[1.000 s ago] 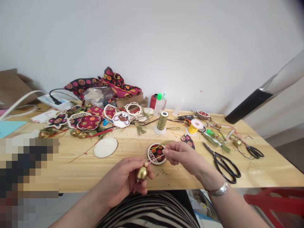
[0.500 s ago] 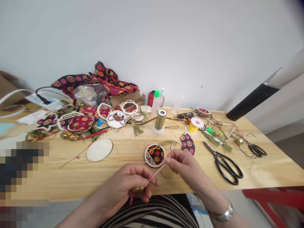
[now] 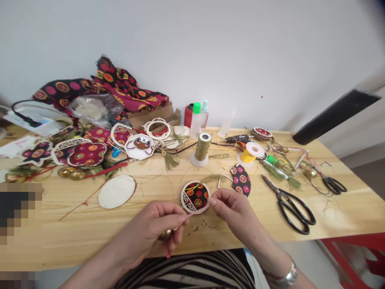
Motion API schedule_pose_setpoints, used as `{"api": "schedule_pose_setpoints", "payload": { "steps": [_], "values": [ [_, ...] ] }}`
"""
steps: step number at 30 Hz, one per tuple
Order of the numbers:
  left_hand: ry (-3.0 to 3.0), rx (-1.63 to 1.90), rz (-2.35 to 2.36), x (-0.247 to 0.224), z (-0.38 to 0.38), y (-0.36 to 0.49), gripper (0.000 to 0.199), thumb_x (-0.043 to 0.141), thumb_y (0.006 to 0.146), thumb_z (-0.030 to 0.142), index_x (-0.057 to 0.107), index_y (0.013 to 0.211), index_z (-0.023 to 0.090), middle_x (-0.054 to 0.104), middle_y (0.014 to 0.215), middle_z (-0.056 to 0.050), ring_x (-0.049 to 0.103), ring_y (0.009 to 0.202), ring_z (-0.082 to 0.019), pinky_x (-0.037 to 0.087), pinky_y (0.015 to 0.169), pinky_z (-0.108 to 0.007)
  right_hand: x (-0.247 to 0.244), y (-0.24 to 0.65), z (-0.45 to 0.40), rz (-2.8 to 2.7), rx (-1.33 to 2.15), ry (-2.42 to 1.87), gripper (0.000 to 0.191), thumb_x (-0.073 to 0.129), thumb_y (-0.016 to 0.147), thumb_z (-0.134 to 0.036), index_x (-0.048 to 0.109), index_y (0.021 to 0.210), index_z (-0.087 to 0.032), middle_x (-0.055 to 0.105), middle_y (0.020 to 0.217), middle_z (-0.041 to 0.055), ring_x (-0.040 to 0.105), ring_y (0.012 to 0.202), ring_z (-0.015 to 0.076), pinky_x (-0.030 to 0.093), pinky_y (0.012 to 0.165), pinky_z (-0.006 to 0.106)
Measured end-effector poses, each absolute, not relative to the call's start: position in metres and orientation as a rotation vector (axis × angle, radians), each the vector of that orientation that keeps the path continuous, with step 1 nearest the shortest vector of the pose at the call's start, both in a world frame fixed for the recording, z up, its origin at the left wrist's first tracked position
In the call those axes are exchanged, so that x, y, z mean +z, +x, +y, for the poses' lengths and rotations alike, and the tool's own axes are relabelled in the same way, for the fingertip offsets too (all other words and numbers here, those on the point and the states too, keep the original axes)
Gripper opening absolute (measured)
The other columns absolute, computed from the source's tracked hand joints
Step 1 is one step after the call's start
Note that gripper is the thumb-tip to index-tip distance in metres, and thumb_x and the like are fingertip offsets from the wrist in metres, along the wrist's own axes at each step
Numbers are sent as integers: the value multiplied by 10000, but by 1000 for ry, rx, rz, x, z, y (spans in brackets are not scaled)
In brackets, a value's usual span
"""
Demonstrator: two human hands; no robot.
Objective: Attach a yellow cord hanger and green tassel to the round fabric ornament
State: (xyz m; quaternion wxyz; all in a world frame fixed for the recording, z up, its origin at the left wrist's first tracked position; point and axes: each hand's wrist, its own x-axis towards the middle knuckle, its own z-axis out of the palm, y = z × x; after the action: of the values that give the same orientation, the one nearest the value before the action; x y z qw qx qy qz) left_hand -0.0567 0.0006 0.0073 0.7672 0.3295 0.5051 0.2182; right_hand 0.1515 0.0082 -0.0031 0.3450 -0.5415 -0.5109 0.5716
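Between my hands runs a pink cord (image 3: 197, 213). My left hand (image 3: 165, 224) pinches it near one end, with a gold bell (image 3: 165, 235) partly hidden under the fingers and a reddish tail hanging below. The thumb and finger of my right hand (image 3: 227, 208) close on the cord's other end. Just behind them lies a round wooden-framed pendant (image 3: 195, 196) with patterned dark fabric and a yellow thread. A curved piece of patterned fabric (image 3: 241, 180) is beyond my right hand. To the left rests a plain pale oval disc (image 3: 118, 192).
Large black-handled scissors (image 3: 291, 206) lie at the right, smaller scissors (image 3: 333, 185) farther off. Behind stand an olive thread spool (image 3: 203, 149), a yellow cord spool (image 3: 250, 154) and a green-capped bottle (image 3: 195, 120). Fabric-covered ornaments (image 3: 88, 153) crowd the left; a black tube (image 3: 333, 116) leans at back right.
My left hand has shifted slightly left and up, and the cord between my hands now sags instead of running straight. The camera view has shifted a little.
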Motion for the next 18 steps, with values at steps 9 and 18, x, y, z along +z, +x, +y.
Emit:
{"api": "schedule_pose_setpoints", "payload": {
  "steps": [9,18],
  "values": [
    [502,839,1191,-5,13,-77,60,741,708,171,709,749,140,741,691,-55,670,585,-130,520,541,-190,-15,150,0,-1642,1053,-1558,207,550,847,-328,583,692,-194,512,578,-16,434,546,132,348,520,249],
    [403,879,1226,-2,14,-73,114,619,775,32,682,797,125,765,760,-120,728,639,-209,577,562,-268,-25,143,-12,-2174,406,-1352,75,566,875,-212,624,892,-167,601,872,84,508,809,224,424,719,368]
  ]
}}
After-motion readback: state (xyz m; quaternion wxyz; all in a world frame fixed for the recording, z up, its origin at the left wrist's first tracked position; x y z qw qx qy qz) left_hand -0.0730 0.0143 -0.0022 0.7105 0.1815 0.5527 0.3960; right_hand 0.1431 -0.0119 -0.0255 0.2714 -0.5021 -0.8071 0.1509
